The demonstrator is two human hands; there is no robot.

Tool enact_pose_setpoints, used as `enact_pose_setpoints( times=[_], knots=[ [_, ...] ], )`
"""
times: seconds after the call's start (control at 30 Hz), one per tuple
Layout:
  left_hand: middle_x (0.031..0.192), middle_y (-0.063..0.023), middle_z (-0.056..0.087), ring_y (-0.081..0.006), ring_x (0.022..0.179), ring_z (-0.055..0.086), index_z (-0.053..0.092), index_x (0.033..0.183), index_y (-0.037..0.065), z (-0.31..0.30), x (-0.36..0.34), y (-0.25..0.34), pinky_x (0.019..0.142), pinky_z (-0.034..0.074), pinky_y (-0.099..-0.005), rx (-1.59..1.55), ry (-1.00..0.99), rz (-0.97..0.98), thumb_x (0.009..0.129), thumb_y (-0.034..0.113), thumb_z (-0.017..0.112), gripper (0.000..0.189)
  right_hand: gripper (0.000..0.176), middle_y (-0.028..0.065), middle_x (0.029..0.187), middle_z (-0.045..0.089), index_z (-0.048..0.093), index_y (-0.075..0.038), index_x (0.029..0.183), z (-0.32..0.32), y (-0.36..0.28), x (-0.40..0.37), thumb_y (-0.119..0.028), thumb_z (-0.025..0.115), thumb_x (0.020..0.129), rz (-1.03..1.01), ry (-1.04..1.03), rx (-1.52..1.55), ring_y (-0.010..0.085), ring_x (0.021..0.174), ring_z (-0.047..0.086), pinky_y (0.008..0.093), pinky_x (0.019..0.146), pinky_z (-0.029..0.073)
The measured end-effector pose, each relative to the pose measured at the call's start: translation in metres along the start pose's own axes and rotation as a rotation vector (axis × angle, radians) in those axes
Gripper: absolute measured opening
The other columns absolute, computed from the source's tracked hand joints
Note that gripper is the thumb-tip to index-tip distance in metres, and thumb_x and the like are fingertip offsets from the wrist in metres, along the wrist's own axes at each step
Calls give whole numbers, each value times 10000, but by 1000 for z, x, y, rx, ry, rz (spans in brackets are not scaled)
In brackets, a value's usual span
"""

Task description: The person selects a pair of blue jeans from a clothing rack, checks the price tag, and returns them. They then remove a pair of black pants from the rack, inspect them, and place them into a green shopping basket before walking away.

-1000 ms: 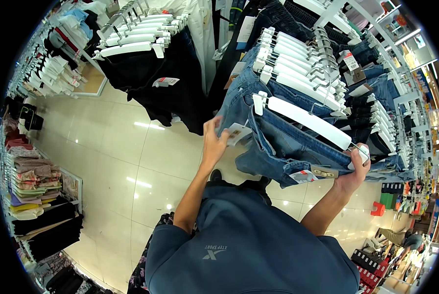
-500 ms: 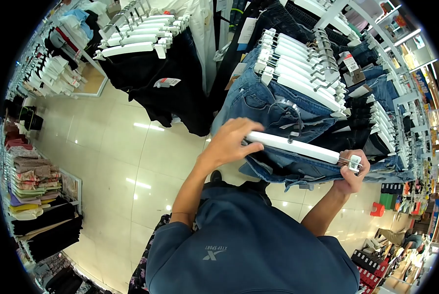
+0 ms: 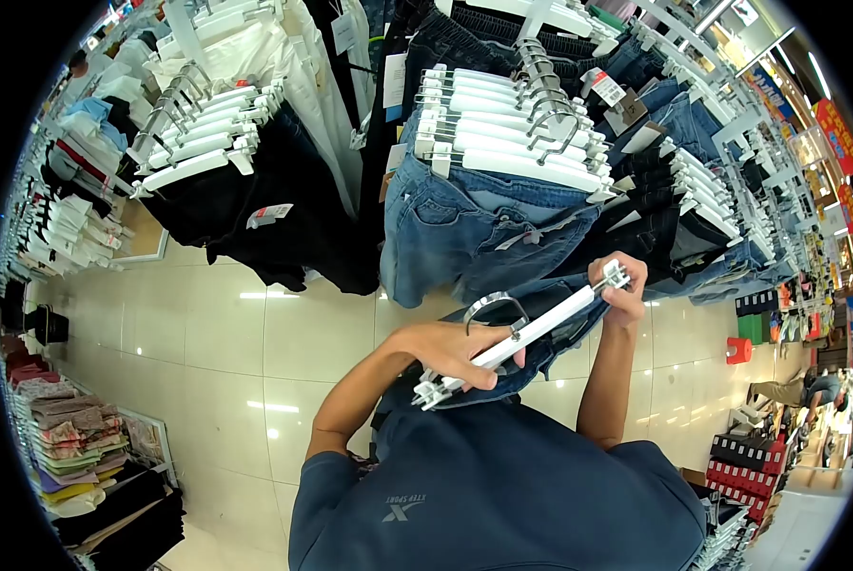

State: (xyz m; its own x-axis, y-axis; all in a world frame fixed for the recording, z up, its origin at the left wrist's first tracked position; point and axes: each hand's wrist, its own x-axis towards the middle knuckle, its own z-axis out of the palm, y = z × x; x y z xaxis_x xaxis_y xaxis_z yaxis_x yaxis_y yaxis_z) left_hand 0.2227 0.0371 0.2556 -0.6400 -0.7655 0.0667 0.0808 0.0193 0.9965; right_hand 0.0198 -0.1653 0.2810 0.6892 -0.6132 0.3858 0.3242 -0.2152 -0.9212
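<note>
My left hand point(image 3: 460, 347) grips the near end of a white clip hanger point(image 3: 521, 333) with a metal hook. My right hand point(image 3: 621, 290) pinches the clip at its far end. A pair of blue jeans point(image 3: 550, 314) hangs from this hanger, mostly hidden under it and close to my chest. Just beyond, a row of blue jeans on white hangers point(image 3: 488, 205) hangs from the rack.
Black garments on white hangers point(image 3: 245, 205) hang at left, white clothes behind them. Dark jeans fill the rack at right point(image 3: 674, 205). Folded clothes point(image 3: 74, 447) sit on a low shelf at lower left. A red stool point(image 3: 738, 350) and another person point(image 3: 807, 388) are at far right.
I have pulled the hanger with its jeans off the rack toward my chest and tilted it. The left hand slid down to the hanger's near end. The view shifted upward.
</note>
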Motion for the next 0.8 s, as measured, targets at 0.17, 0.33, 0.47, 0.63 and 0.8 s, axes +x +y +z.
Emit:
enact_pose_setpoints(
  times=[0.17, 0.33, 0.47, 0.63, 0.8],
  knots=[
    [589, -64, 523, -116, 485, 507, 389, 1066, 33, 9, 18, -18, 432, 373, -215, -416, 113, 66, 772, 564, 625, 651, 366, 37, 800, 586, 577, 5, 949, 1, 20, 2, -250, 668, 703, 218, 107, -105, 100, 744, 521, 217, 687, 383],
    [611, -107, 544, -120, 462, 517, 382, 1080, 78, 12, 17, -17, 398, 384, -209, -649, 112, 74, 811, 598, 542, 607, 458, 117, 1220, 472, 419, -16, 1248, 21, 16, -13, -147, 593, 845, 204, 261, -301, 204, 1131, 460, 327, 958, 381],
    [697, -133, 571, -170, 465, 563, 338, 1107, 64, 15, 17, -31, 384, 447, -235, -822, 19, 188, 868, 444, 554, 498, 417, 108, 1184, 482, 425, -6, 1235, 47, 14, -30, -146, 569, 869, 175, 451, -338, 191, 1088, 471, 320, 955, 368],
    [733, -141, 595, -188, 478, 597, 310, 1174, 38, 11, 11, -20, 398, 476, -259, -762, 27, 185, 853, 316, 629, 531, 362, 43, 971, 546, 492, 1, 1158, 79, -8, -46, -290, 440, 950, 365, 167, -211, 116, 884, 504, 260, 827, 398],
    [713, -113, 603, -144, 482, 587, 163, 1376, 40, 18, 21, -5, 433, 459, -222, -461, 244, -62, 895, 185, 579, 653, 578, 67, 1063, 549, 472, 17, 1241, 81, 4, -49, -445, 395, 903, 445, -82, -233, 150, 964, 518, 282, 866, 396]
  ],
)
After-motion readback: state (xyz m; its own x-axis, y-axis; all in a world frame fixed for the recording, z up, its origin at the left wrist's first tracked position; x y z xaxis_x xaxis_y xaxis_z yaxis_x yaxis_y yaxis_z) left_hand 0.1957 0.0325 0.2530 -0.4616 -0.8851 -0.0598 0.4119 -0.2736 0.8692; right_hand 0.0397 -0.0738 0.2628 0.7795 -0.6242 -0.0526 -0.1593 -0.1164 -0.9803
